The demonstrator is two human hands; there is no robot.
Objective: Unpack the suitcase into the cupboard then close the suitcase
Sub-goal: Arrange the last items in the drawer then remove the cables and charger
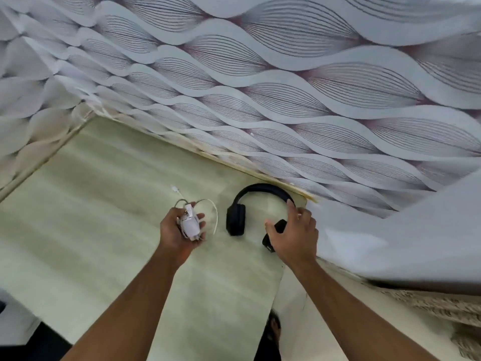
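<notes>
I look into a cupboard shelf point(104, 178) of pale wood. Black over-ear headphones point(235, 220) lie on it near the back wall. My right hand point(294, 235) is on their right ear cup, fingers curled around the headband's right end. My left hand point(179, 230) holds a white charger point(190, 224) with its white cable looped around and trailing off toward the back, just left of the headphones. The suitcase is out of view.
The cupboard's back wall point(260, 87) and left wall point(23, 113) are covered with grey wave-patterned paper. A similarly papered panel point(403, 243) juts in at the right. Below the shelf edge I see a foot in a sandal point(273, 332) on dark floor.
</notes>
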